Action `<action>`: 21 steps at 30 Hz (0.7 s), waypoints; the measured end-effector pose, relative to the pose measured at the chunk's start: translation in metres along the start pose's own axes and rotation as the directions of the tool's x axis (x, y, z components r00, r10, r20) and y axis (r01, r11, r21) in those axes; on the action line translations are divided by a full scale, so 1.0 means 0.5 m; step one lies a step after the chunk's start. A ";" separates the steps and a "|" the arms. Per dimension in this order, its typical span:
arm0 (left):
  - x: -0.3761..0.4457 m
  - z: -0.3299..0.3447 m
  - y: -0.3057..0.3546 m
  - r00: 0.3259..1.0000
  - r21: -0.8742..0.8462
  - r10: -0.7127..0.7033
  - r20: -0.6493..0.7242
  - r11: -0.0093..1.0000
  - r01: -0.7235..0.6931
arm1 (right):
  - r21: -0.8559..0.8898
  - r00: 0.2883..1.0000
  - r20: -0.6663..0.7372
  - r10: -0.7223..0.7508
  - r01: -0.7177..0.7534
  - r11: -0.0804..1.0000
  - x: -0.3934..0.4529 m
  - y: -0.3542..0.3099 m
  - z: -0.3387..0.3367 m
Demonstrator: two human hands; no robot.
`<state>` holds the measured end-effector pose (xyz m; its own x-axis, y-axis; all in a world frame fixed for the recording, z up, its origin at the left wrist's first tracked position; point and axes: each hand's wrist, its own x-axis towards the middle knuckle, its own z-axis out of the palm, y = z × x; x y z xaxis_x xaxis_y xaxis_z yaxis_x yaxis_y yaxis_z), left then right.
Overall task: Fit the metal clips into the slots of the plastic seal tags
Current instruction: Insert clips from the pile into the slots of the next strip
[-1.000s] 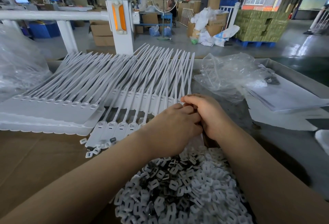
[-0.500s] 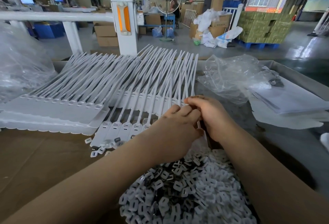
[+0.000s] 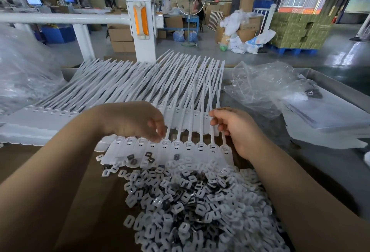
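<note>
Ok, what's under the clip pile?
Brown cardboard shows around the clip pile, and the near row of seal tags runs under its far edge. What lies beneath the pile's middle is covered.

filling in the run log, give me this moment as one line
stage: between clips | left hand: fingers curled above front seal tag row | right hand: fingers loosely curled beside tag straps | clip pile: near, untouched

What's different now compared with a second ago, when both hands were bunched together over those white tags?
The hands have parted. The left hand drew back to the left, fingers loosely curled, seemingly empty. The right hand shifted right; whether its fingertips hold anything is unclear. That uncovers the near row of seal tags. The pile of clips, the fanned tags behind and the plastic bag lie as before.
</note>
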<state>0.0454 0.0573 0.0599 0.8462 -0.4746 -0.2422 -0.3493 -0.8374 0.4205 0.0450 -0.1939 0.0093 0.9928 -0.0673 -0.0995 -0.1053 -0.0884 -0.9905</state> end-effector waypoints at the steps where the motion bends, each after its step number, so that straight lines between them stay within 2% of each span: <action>1: -0.005 -0.004 -0.007 0.999 0.020 -0.021 0.044 1.000 0.021 | 0.000 1.000 0.002 -0.005 0.005 1.000 0.000 0.001 0.000; 6: -0.018 -0.003 -0.012 0.959 -0.012 -0.126 0.252 0.991 0.133 | -0.013 1.000 0.000 -0.014 0.014 1.000 0.003 0.004 0.000; 14: -0.022 0.017 0.033 0.874 -0.051 -0.086 0.478 0.991 0.125 | -0.015 1.000 -0.003 -0.020 0.020 1.000 0.003 0.004 -0.001; 16: -0.023 0.015 0.037 0.905 -0.093 -0.060 0.422 0.990 0.109 | -0.012 1.000 -0.003 -0.022 0.022 1.000 0.002 0.003 -0.002; 19: -0.011 0.027 0.036 0.993 -0.153 -0.008 0.119 0.988 0.027 | -0.011 1.000 0.000 -0.021 0.021 1.000 0.001 0.000 -0.001; 21: 0.003 0.048 0.042 0.999 -0.195 0.030 -0.017 0.980 -0.033 | -0.014 1.000 0.000 -0.019 0.019 1.000 -0.001 -0.001 0.000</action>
<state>0.0297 0.0327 0.0472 0.8420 -0.4950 -0.2144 -0.2917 -0.7521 0.5910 0.0444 -0.1940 0.0098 0.9946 -0.0660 -0.0805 -0.0871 -0.1036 -0.9908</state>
